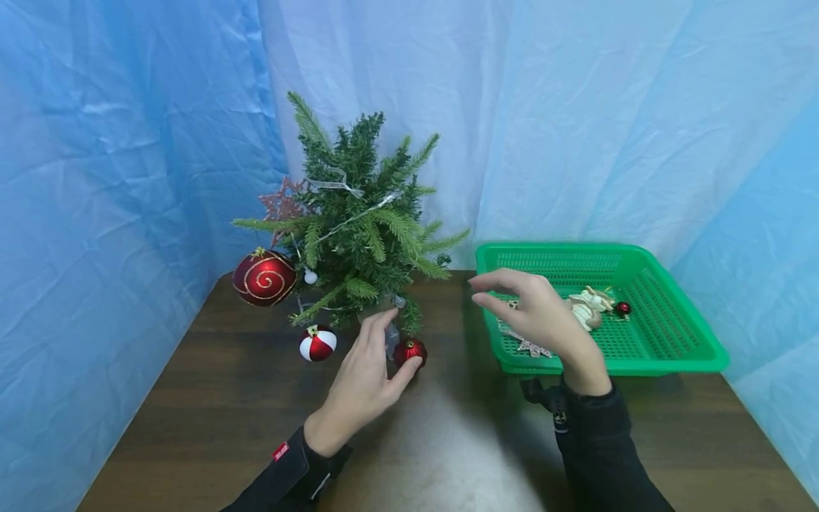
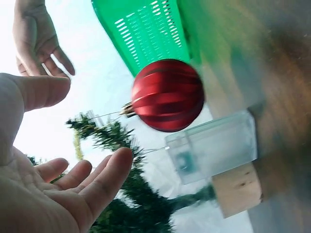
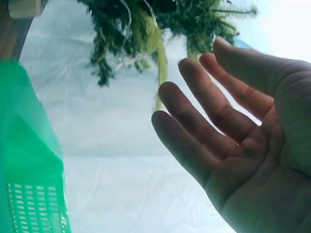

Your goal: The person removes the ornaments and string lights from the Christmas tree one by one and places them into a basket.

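Observation:
A small artificial Christmas tree (image 1: 358,213) stands at the left back of the table. From a low front branch hangs a ribbed red bauble (image 2: 168,95), its thread running up to the greenery. My left hand (image 1: 361,380) is beside this bauble with fingers loosely spread, holding nothing; the left wrist view shows a gap between fingertips and bauble. Over the left rim of a green basket (image 1: 694,323) is my right hand (image 1: 534,313), thumb and fingers apart and nothing between them. In the right wrist view its fingers point toward the tree.
The tree also carries a large red swirl bauble (image 1: 264,279), a red-and-white ball (image 1: 318,343) and a pink star (image 1: 281,203). In the basket lie a cream figure (image 1: 585,307), a small red ball (image 1: 623,308) and a glittery snowflake (image 1: 532,348). A clear box (image 2: 218,145) is by the wooden base (image 2: 238,189).

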The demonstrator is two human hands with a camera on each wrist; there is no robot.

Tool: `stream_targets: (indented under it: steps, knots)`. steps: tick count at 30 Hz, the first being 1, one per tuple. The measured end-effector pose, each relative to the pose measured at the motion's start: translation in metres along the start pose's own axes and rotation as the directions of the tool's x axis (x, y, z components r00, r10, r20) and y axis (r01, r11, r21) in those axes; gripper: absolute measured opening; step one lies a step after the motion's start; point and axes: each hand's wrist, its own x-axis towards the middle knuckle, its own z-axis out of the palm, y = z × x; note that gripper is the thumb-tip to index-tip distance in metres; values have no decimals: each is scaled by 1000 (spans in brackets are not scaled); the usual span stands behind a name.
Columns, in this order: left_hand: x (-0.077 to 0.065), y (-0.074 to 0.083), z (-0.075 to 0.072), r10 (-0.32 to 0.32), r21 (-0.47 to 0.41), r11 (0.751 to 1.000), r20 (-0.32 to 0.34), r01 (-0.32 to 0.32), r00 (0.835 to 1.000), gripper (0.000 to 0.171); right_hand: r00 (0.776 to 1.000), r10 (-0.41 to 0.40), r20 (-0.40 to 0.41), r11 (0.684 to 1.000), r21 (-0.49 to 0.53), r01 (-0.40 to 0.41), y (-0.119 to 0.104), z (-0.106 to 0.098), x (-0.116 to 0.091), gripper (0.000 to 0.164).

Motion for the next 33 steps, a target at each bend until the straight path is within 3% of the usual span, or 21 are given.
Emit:
stream_targets:
  steps: [8, 12, 19, 27, 33]
  knots:
    - [3, -19, 7, -88, -20, 996, 91, 90, 992, 81, 995, 92, 38, 995, 26, -93, -9, 21, 6, 29]
    - [4, -30, 8, -114, -84, 988, 130, 126, 985, 80, 991, 113, 76, 993, 12, -114, -11, 32, 10, 28]
    - [5, -37, 9, -117, -176, 975, 118, 137, 986, 71, 983, 131, 128, 991, -7, -131, -13, 48, 14, 26]
    - [7, -36, 7, -93, -87, 991, 119, 103, 989, 60, 979, 135, 154, 991, -34, -132, -20, 71, 18, 24]
    - [5, -38, 7, -109, -58, 991, 140, 118, 984, 58, 957, 237, 170, 971, -28, -236, -17, 89, 21, 24]
